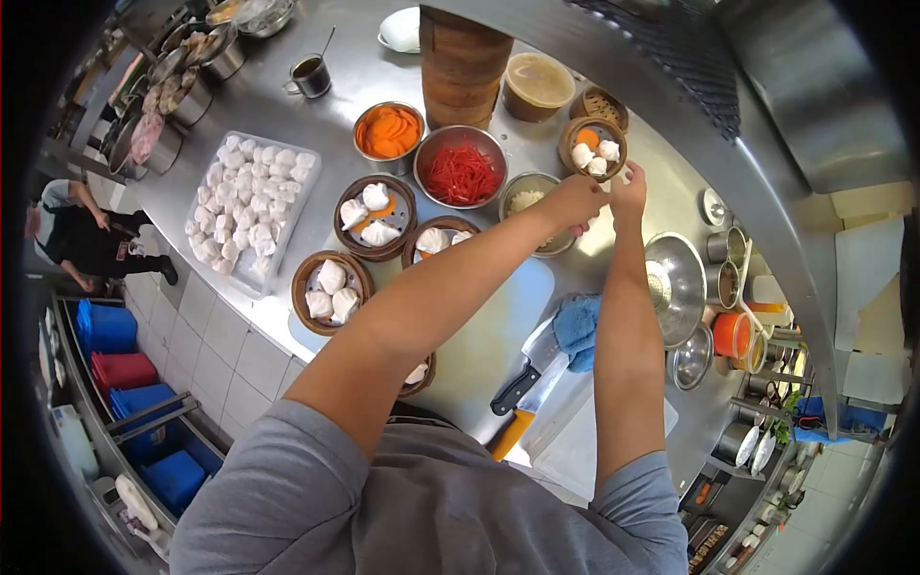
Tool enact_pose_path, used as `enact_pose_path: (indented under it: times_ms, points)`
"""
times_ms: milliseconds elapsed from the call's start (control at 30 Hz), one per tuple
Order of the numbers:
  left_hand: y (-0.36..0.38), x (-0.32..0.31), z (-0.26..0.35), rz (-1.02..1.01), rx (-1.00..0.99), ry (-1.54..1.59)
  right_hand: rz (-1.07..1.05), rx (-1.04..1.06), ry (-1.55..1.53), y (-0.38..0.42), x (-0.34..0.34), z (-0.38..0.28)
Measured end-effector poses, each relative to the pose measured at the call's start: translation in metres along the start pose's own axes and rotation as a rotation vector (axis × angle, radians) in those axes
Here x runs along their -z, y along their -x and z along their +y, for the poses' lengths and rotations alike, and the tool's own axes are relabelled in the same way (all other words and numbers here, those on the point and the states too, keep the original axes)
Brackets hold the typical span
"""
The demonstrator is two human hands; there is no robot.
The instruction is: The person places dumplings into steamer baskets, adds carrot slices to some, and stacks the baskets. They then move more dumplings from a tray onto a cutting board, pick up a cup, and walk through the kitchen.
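Note:
A small bamboo steamer basket (567,153) at the far right of the counter holds several white dumplings (596,165) and an orange carrot slice (587,140). My left hand (575,203) has its fingers curled at the basket's near rim, above a metal bowl (508,203) of white chopped food. My right hand (629,190) grips the same rim from the near right side. More bamboo steamers with dumplings stand left of my arms, one (366,280) in front and another (412,213) behind; my left forearm partly hides some of them.
A clear tray (305,182) of dumplings lies left. Bowls of carrot slices (387,132) and red shreds (464,174) stand mid-counter, near tall stacked steamers (467,67). A cleaver (517,383) and blue cloth (576,331) lie between my arms. A person (96,230) stands far left.

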State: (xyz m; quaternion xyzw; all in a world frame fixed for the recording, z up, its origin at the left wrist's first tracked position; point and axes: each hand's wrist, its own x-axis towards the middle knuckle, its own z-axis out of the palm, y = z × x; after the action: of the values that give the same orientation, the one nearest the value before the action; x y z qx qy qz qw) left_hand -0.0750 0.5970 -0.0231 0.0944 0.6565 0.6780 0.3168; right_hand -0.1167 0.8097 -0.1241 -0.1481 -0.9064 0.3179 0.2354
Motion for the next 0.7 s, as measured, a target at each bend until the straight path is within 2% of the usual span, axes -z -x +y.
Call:
enact_pose_path:
  times_ms: [33, 100, 133, 200, 233, 433, 533, 600, 667, 700]
  points:
    - [0.01, 0.003, 0.0, -0.035, -0.009, -0.023, -0.002, 0.006, -0.001, -0.008, -0.007, 0.005]
    - [0.025, 0.012, -0.004, -0.084, -0.025, -0.051, -0.096, -0.407, -0.338, -0.022, -0.016, 0.012]
    - [0.034, 0.016, -0.004, -0.084, -0.03, -0.051, -0.093, -0.404, -0.338, -0.022, -0.012, 0.0]
    - [0.05, 0.027, 0.0, -0.09, 0.026, -0.019, -0.3, -0.47, -0.348, -0.02, -0.002, -0.026]
    - [0.058, 0.032, 0.001, -0.094, 0.015, -0.023, -0.309, -0.498, -0.436, -0.019, -0.002, -0.033]
    - [0.105, 0.067, 0.004, -0.049, 0.016, -0.046, -0.244, -0.435, -0.127, -0.021, 0.011, -0.049]
    - [0.134, 0.089, 0.007, -0.028, -0.013, -0.089, -0.228, -0.442, -0.102, -0.022, 0.031, -0.052]
    - [0.162, 0.106, 0.007, -0.008, -0.025, -0.064, -0.255, -0.455, -0.068, -0.023, 0.05, -0.053]
    - [0.192, 0.125, 0.006, 0.027, -0.017, -0.049, -0.366, -0.585, -0.048, -0.024, 0.065, -0.05]
    - [0.207, 0.134, 0.004, 0.047, -0.013, -0.046, -0.362, -0.586, -0.045, -0.023, 0.071, -0.053]
